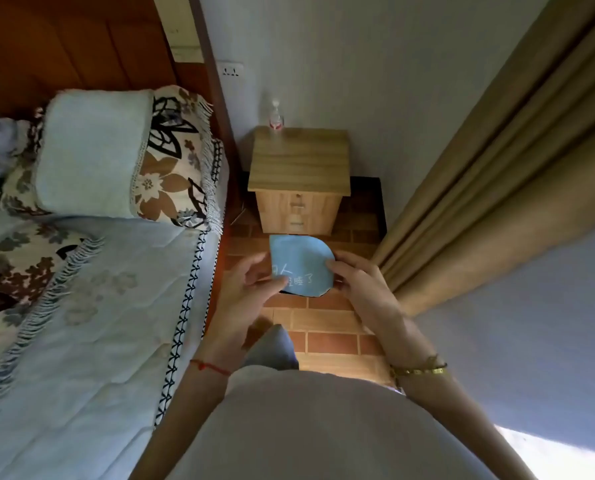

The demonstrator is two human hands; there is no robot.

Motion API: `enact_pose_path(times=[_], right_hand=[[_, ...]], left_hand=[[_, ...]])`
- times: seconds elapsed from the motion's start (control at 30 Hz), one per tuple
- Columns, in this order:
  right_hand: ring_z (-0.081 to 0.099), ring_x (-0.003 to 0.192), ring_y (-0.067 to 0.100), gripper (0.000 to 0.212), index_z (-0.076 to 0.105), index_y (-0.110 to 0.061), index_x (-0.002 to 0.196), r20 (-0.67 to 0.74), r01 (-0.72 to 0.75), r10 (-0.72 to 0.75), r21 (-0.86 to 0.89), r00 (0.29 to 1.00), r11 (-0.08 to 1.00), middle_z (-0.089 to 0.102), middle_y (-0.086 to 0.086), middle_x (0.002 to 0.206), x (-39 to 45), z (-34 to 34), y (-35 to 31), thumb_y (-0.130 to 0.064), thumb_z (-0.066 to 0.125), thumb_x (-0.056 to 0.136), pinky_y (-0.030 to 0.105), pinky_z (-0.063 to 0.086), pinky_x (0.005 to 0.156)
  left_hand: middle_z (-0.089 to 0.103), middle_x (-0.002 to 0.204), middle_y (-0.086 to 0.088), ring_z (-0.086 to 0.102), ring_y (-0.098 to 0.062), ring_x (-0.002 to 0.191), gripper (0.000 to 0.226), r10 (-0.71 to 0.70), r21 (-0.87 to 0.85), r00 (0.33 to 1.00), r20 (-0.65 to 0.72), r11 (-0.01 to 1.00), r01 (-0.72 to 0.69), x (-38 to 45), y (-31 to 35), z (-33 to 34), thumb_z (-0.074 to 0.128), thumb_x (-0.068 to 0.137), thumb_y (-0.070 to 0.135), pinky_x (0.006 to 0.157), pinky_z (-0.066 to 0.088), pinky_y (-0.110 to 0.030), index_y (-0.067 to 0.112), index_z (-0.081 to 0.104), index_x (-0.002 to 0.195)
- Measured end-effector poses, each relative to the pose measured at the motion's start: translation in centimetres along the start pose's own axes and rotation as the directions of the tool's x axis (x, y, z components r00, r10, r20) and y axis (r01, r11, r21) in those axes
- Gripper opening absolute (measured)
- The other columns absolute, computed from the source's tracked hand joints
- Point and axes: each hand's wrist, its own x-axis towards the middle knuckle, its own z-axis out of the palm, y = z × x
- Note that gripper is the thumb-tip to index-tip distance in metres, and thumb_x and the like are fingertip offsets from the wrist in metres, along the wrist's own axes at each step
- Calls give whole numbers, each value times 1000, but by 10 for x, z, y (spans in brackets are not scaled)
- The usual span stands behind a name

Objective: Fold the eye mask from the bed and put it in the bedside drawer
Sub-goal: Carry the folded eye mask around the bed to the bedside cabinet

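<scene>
1. Holding the eye mask (301, 265) between them, both hands sit in front of the nightstand (299, 178), above the brick-patterned floor (327, 323).
2. The eye mask is soft light-blue fabric, folded to a rounded half shape with a straight left edge and a curved right edge; white characters are printed on its face and a dark lining shows along its lower rim.
3. The left hand (247, 292) pinches the mask's lower left corner, thumb on the printed face, the other fingers curled loosely behind.
4. The right hand (362, 285) grips the mask's curved right edge, fingers closed narrowly on the fabric.
5. The nightstand is pale wood-grain with a flat square top and stacked drawers (298, 211) on its front; all of them look closed, with small handles.
6. On the nightstand's far edge, against the wall, stands a small clear bottle (276, 117) with a red label.
7. Left of the nightstand lies the bed (98, 306), covered in pale blue quilted cloth with a black-and-white stitched border.
8. A pillow (92, 154) near the bed's head has a pale blue terry cover over a fringed throw with brown and black flowers.
9. Right of the nightstand hang tan curtains (497, 168) in heavy vertical folds.
10. A red string circles the left wrist; a gold-coloured bracelet circles the right wrist.
</scene>
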Motion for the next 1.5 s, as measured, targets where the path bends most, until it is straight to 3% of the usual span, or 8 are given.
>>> enact_pose_path(times=[0.33, 0.5, 0.67, 0.8, 1.0, 1.13, 1.3, 1.5], right_hand=[[62, 109, 24, 17, 65, -18, 107, -66, -25, 23, -35, 998, 999, 64, 8, 118, 134, 19, -59, -15, 57, 92, 38, 54, 93], [65, 97, 15, 18, 63, -28, 95, -82, -38, 37, -8, 996, 999, 66, -4, 103, 199, 38, -98, -12, 56, 92, 23, 57, 71], [64, 100, 15, 19, 62, -31, 93, -113, -57, 58, 11, 992, 998, 65, -4, 105, 253, 48, -119, -13, 56, 92, 28, 57, 77], [64, 97, 14, 23, 63, -32, 89, -127, -78, 85, 52, 988, 996, 65, -4, 104, 288, 46, -113, -10, 56, 92, 22, 57, 66], [65, 95, 13, 23, 64, -31, 89, -132, -102, 107, 48, 985, 994, 66, -4, 102, 345, 30, -60, -9, 56, 91, 17, 55, 59], [65, 97, 17, 19, 65, -24, 97, -151, -136, 144, 65, 978, 989, 67, 2, 105, 387, 19, -2, -9, 55, 91, 25, 56, 70], [67, 88, 13, 22, 67, -28, 85, -171, -127, 138, 75, 975, 989, 69, -3, 93, 441, 6, 78, -10, 55, 91, 20, 57, 60], [68, 94, 23, 15, 67, -14, 94, -160, -88, 106, 114, 981, 990, 70, 10, 101, 517, -6, 159, -8, 54, 92, 33, 58, 72]], left_hand=[[74, 101, -4, 73, -10, 85, 42, -16, 45, 997, 77, 999, 12, 151, 57, 17, 71, 77, -6, 65, 56, -15, 13, 64, 114], [72, 107, -11, 70, -19, 94, 44, -48, 56, 992, 118, 998, 42, 226, 92, 17, 71, 78, -5, 74, 58, -19, 10, 62, 118], [71, 110, -14, 69, -26, 100, 42, -91, 57, 986, 140, 995, 83, 285, 110, 21, 70, 79, -5, 89, 56, -39, 11, 62, 117], [71, 109, -11, 70, -23, 99, 47, -96, 101, 981, 167, 992, 79, 321, 104, 24, 72, 78, -3, 78, 58, -25, 10, 61, 121], [70, 109, -10, 69, -21, 98, 43, -122, 100, 979, 166, 989, 107, 370, 47, 35, 71, 78, -5, 73, 58, -21, 12, 60, 115], [71, 105, -9, 70, -17, 91, 43, -132, 74, 982, 132, 990, 123, 402, -11, 41, 71, 76, -8, 67, 56, -18, 10, 61, 113], [71, 109, -13, 71, -19, 93, 48, -155, 65, 982, 107, 987, 149, 449, -91, 42, 73, 74, -7, 65, 56, -17, 3, 60, 119], [71, 109, -10, 70, -21, 99, 51, -145, 49, 981, 126, 989, 140, 522, -180, 42, 75, 74, -4, 78, 58, -28, 7, 60, 121]])
